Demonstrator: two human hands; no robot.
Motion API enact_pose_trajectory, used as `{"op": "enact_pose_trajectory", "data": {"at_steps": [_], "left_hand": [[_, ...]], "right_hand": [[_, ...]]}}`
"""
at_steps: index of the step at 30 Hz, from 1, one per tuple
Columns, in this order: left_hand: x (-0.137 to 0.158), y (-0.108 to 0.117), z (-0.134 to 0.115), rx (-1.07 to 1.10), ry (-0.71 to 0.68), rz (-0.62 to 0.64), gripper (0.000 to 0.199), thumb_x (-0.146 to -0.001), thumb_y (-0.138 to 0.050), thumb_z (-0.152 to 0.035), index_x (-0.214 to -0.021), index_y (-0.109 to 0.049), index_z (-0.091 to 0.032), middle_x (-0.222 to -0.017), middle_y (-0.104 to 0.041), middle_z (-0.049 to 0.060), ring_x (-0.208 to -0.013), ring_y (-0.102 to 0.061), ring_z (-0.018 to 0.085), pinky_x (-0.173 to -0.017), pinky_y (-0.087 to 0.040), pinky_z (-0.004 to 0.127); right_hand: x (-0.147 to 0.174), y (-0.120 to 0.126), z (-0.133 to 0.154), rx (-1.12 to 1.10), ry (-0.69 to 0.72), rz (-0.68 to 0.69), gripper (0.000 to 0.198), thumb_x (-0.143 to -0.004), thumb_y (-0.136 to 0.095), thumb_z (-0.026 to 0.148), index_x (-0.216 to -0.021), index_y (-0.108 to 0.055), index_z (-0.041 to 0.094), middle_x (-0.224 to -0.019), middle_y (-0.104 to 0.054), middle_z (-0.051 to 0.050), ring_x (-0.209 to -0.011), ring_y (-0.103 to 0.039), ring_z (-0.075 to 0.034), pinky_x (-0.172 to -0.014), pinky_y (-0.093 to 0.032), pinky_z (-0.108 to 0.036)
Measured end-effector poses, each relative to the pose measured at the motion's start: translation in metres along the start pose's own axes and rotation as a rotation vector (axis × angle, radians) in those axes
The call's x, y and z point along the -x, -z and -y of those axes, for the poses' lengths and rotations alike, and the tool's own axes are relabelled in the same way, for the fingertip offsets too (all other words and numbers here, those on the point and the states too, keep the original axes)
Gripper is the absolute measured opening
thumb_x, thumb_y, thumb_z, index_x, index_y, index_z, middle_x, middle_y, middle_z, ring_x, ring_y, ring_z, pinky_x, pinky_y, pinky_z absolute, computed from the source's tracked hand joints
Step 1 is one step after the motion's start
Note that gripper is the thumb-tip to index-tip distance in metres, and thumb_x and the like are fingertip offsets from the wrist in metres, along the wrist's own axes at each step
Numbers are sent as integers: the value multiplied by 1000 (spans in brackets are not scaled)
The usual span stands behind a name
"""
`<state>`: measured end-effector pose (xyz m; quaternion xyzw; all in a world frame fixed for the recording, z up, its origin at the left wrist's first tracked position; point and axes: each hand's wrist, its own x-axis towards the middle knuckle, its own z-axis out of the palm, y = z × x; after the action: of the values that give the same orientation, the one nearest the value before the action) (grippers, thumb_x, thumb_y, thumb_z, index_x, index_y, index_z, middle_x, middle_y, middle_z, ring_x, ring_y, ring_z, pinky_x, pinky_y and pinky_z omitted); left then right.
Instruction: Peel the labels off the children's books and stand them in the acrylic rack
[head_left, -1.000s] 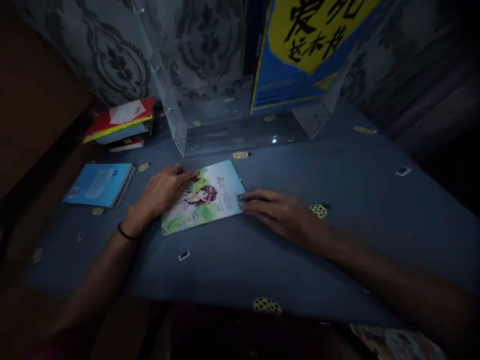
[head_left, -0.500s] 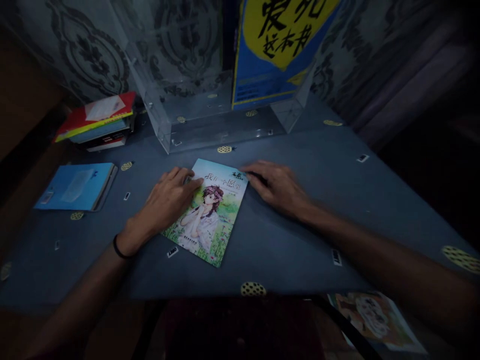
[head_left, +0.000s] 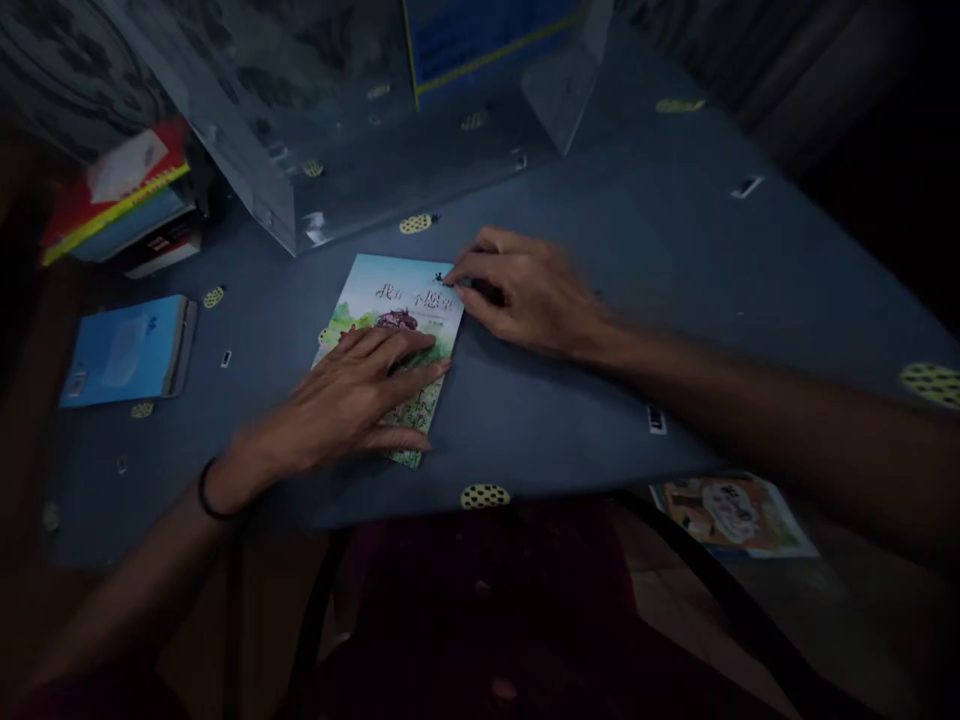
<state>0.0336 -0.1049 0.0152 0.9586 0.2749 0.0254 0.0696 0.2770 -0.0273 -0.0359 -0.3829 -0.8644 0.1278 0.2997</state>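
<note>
A thin illustrated book (head_left: 360, 290) lies on the dark blue tablecloth, its cover showing Chinese lettering and a green meadow. My left hand (head_left: 360, 395) rests across its lower half with the fingers spread, hiding most of the drawn figure. At the upper right corner of the cover, the thumb and forefinger of my right hand (head_left: 525, 290) come together on the book's edge. Whether that corner is lifted I cannot make out.
Behind the book stands a clear acrylic rack (head_left: 281, 215) holding a blue and yellow book (head_left: 487, 45). To the left are a stack of books (head_left: 124, 200) and a blue book (head_left: 124, 350). Another picture book (head_left: 739, 515) lies below the table's front edge.
My left hand has slid from the book's upper left edge down across its cover and spread out. My right hand stays at the upper right corner. The view has tilted downward.
</note>
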Motion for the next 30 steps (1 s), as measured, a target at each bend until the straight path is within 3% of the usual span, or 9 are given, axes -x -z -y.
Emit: {"op": "enact_pose_trajectory", "data": {"at_steps": [3,6,9,15,19,25,30], "left_hand": [[26,2,-13,26,4,28,68,-98,-57,-49,-155,-28,-26,-150,-49,16,-137,-48,34,-107,-45,55],[39,-2,-22,-27,46,-2,60,-100,-59,-35,-153,-34,-23,-147,-55,16,-134,-52,32,-104,-48,51],[40,-11,-21,-103,43,-88,53,-99,-61,-32,-148,-43,-21,-141,-61,16,-127,-59,30,-101,-50,47],[26,-18,-12,-259,20,-233,36,-100,-57,-22,-136,-54,-15,-127,-71,14,-117,-66,27,-95,-55,42],[20,-13,-19,-81,127,-296,23,-101,-55,-17,-123,-62,-15,-109,-75,10,-97,-70,21,-82,-56,33],[17,-6,-30,257,345,-335,14,-99,-58,-16,-106,-69,-19,-91,-70,3,-86,-67,16,-76,-52,28],[17,-6,-31,351,374,-328,11,-96,-63,-16,-101,-71,-20,-85,-67,0,-79,-64,13,-68,-50,24]], "right_hand": [[7,-2,15,35,78,48,30,-100,-48,33,-111,-70,17,-119,-66,-12,-79,-62,-18,-71,-49,-33],[12,-5,26,-37,217,135,30,-100,-49,34,-110,-69,15,-117,-65,-13,-79,-61,-19,-73,-50,-35],[12,-10,25,-88,305,133,32,-101,-50,35,-110,-70,13,-112,-65,-14,-85,-61,-22,-75,-50,-38],[1,-17,11,-94,299,50,28,-100,-47,22,-110,-71,12,-113,-65,-17,-103,-60,-29,-87,-51,-47],[0,-16,15,-255,291,68,26,-98,-49,17,-105,-73,13,-108,-70,-14,-94,-64,-24,-83,-53,-41],[6,-4,26,-600,323,272,16,-93,-59,14,-98,-73,14,-100,-72,-7,-84,-64,-14,-77,-51,-30],[8,-5,27,-717,334,367,8,-92,-66,16,-97,-72,14,-96,-69,-5,-81,-61,-12,-75,-49,-27]]}}
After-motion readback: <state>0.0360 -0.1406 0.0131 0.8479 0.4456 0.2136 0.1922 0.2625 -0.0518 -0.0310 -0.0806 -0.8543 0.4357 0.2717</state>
